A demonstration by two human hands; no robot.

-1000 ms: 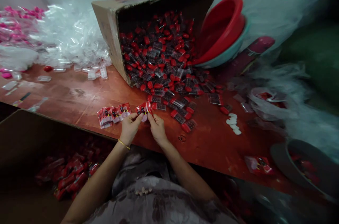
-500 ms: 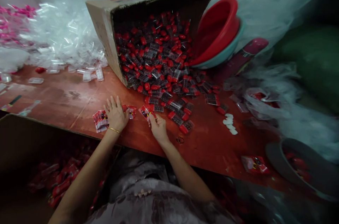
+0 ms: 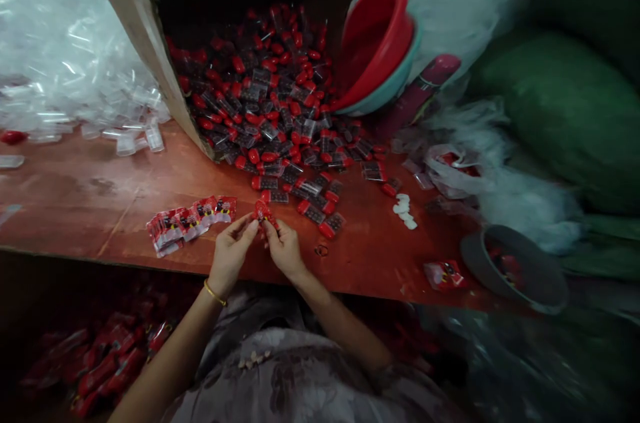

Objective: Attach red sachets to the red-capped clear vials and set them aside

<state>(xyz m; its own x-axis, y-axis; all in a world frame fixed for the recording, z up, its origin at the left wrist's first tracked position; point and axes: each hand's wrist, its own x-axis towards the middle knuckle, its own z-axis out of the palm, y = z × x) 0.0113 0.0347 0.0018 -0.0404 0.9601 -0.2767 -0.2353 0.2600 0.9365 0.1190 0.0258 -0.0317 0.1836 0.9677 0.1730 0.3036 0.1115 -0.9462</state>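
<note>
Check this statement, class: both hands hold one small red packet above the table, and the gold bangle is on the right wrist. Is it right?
Not quite: the head view shows the gold bangle on the left wrist. The rest stands: the left hand and right hand both hold one small red packet above the table.

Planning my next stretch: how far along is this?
Apparently done: plump red packets heaped below the table. In hand: the left hand and right hand hold one red packet. Remaining, probably: the fanned packets and the red-capped containers spilling from the cardboard box.
</note>
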